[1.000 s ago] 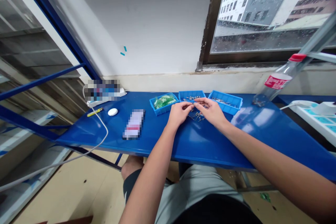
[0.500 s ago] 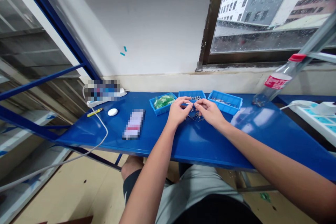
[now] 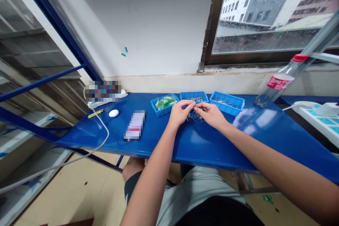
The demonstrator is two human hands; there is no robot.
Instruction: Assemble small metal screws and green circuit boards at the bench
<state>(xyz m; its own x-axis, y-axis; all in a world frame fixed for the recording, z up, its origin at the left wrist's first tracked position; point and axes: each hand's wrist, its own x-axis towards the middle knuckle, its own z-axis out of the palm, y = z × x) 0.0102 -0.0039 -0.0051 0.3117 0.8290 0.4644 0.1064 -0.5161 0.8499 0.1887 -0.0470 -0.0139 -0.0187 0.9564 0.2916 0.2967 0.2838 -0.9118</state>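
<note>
My left hand [image 3: 182,111] and my right hand [image 3: 210,113] meet fingertip to fingertip over the blue table [image 3: 201,148]. Both are closed in a pinch, and whatever lies between the fingertips is too small and hidden to name. Under and between them, a small pile of thin metal pieces [image 3: 197,118] lies on the table. Behind my hands stands a blue bin of small metal parts [image 3: 195,98]. To its right another blue bin [image 3: 231,108] holds long thin metal pieces. On the left, a third blue bin [image 3: 159,113] contains green plastic packets [image 3: 165,102].
A phone with a blurred screen [image 3: 135,125], a white rounded object [image 3: 113,113] and a yellow cutter [image 3: 95,113] lie to the left. A white cable [image 3: 106,127] crosses the table edge. At the right stand a plastic bottle [image 3: 280,81] and a power strip [image 3: 323,120].
My fingertips have drawn closer together, and the right fingers now lie flatter against the left ones. The bins and other table items have stayed in place.
</note>
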